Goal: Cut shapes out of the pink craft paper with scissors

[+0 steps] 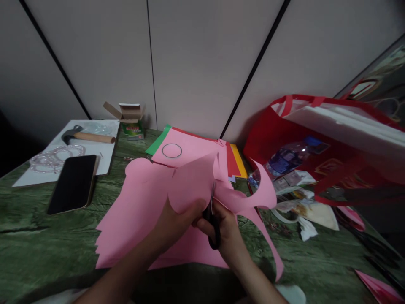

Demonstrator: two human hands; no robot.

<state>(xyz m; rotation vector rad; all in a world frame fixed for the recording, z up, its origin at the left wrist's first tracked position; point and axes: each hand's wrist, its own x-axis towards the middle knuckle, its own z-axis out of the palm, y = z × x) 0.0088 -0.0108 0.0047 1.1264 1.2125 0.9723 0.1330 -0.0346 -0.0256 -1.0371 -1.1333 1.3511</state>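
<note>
My left hand (179, 215) pinches a piece of pink paper (193, 181) and holds it raised above the stack of pink sheets (136, 215). Black-handled scissors (214, 230) are gripped in my right hand (224, 228), their blades at the right edge of the held paper. A curled pink offcut strip (264, 194) trails from the cut off to the right, one end hanging toward the table's near side. Behind the stack lies a pink sheet with a drawn circle (171, 150), over green, red and yellow sheets.
On the left are a phone (74, 183), a white board (110, 158) bearing a wooden-handled hammer (91, 136) and beads (57, 158), and a small open box (133, 126). A red bag (262, 122), a plastic bottle (289, 156) and wrappers crowd the right. A wall panel (190, 63) closes the back.
</note>
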